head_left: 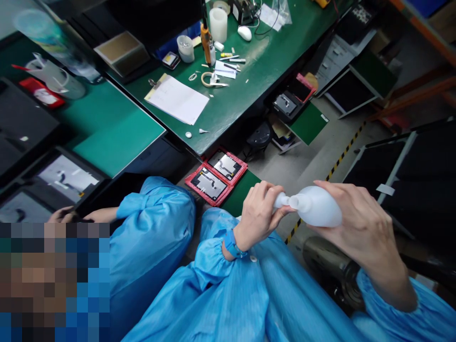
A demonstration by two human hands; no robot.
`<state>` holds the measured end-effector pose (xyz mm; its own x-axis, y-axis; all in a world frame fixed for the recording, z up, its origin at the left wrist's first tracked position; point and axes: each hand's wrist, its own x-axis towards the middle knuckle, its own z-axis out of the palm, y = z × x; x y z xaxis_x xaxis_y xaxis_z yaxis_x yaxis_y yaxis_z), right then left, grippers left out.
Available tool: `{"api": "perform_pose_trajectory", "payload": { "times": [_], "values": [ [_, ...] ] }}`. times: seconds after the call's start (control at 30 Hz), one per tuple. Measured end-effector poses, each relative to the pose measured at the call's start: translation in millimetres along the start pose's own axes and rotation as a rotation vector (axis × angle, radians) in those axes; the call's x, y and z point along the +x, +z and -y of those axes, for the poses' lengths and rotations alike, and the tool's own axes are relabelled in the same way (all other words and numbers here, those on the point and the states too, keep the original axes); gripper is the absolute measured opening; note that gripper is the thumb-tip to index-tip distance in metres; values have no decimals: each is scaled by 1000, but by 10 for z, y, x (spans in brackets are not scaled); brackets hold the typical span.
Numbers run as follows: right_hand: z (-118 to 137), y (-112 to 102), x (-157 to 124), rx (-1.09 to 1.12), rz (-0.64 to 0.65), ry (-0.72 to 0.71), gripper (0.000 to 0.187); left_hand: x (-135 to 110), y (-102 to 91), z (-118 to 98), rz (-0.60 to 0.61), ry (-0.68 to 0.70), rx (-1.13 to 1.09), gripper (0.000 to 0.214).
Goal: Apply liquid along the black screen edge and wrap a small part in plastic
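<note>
My right hand wraps round a translucent white plastic squeeze bottle, which lies nearly sideways with its neck pointing left. My left hand, with a blue band at the wrist, is closed on a small white plastic piece at the bottle's neck. The fingers cover most of that piece, so its kind does not show. Both hands are held above my lap, in front of the blue smock. On the green desk's near corner lie a round white cap and a small pointed white tip.
Red-framed trays with device parts stand below the desk corner. A clipboard with paper, scissors and an orange-handled tool are on the desk. At left sits a co-worker in a blue smock, hand near opened devices.
</note>
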<state>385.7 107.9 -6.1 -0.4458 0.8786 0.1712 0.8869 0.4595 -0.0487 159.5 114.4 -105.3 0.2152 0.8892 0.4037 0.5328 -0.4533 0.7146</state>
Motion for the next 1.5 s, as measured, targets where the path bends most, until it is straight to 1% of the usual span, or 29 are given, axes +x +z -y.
{"api": "perform_pose_trajectory", "payload": {
  "times": [0.1,0.23,0.37,0.57,0.77,0.97,1.2,1.37,1.5],
  "values": [
    [2,-2,8,3,-1,1,54,-2,2,7,-24,19,-20,46],
    [-1,-10,13,0,7,-4,56,1,1,7,-21,3,-24,45],
    [-4,-16,23,18,17,7,58,12,-9,11,-49,31,-44,42],
    [4,-20,55,-16,14,-7,57,8,-3,27,-7,-9,-31,43],
    [17,-31,72,-23,4,-19,57,16,-11,22,-54,28,-54,40],
    [16,-36,75,-12,20,-13,61,8,-1,29,-41,1,-51,41],
    [12,-45,96,-21,30,-27,60,2,2,44,-49,-1,-45,42],
    [2,-45,109,-14,52,-16,65,-7,5,56,-50,-3,-53,43],
    [11,-42,121,-11,43,-18,65,-2,-5,54,-52,0,-55,45]
  ]
}}
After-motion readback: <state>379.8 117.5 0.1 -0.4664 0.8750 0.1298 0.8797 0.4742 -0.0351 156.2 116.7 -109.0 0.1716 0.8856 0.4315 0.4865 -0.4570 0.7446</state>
